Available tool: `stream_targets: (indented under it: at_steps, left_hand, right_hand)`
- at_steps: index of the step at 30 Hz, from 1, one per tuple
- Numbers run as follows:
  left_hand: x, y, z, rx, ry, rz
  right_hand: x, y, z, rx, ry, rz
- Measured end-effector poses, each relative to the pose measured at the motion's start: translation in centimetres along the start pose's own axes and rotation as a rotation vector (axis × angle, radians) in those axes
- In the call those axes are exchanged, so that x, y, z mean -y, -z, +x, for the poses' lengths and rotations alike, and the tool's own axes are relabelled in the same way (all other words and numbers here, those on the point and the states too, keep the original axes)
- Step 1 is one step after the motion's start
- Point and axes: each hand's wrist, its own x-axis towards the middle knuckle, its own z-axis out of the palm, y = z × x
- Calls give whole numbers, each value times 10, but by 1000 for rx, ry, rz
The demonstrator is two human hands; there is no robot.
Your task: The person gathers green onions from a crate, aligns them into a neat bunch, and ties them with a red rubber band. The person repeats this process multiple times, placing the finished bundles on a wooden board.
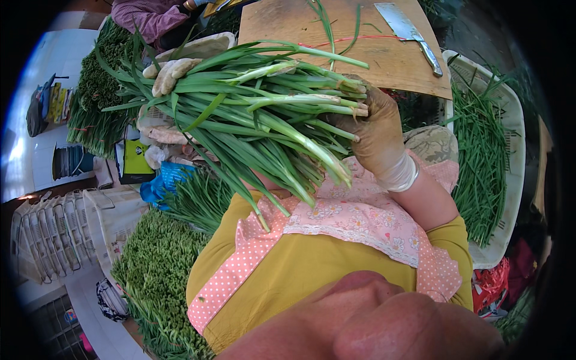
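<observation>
A loose bunch of long, flat-leaved green stalks (pixel 261 112), like garlic greens or large chives, is held up crosswise before my chest. My left hand (pixel 173 77), in a soiled off-white glove, has its fingers closed around the leafy part; its palm and forearm are mostly hidden beneath the leaves. At the pale cut ends is my right hand (pixel 375 128), in a brown-stained glove with a clear cuff, closed on the stalks, its fingertips partly hidden. Beyond, a wooden board (pixel 288 27) carries a cleaver (pixel 405 31), a red tie (pixel 364 37) and a few loose leaves.
A pale plastic crate (pixel 515 148) of thin green leaves stands at the right. Tied green bundles (pixel 157 252) are piled at the left, near a blue bag (pixel 171 180) and stacked crates (pixel 49 243). Another person's checked sleeve (pixel 148 20) shows at the upper left.
</observation>
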Motion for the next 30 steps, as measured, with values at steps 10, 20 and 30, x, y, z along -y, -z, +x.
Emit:
stream_targets:
  at_steps: [10, 20, 30]
  left_hand:
    - [-21, 13, -4, -65, -47, -31]
    - [-17, 8, 2, -51, -54, -33]
    - [-13, 4, 6, -32, -48, -7]
  right_hand:
    - [36, 94, -16, 157, 106, -985]
    - [71, -4, 27, 158, 1111, -1362]
    - [51, 6, 45, 198, 994, -873]
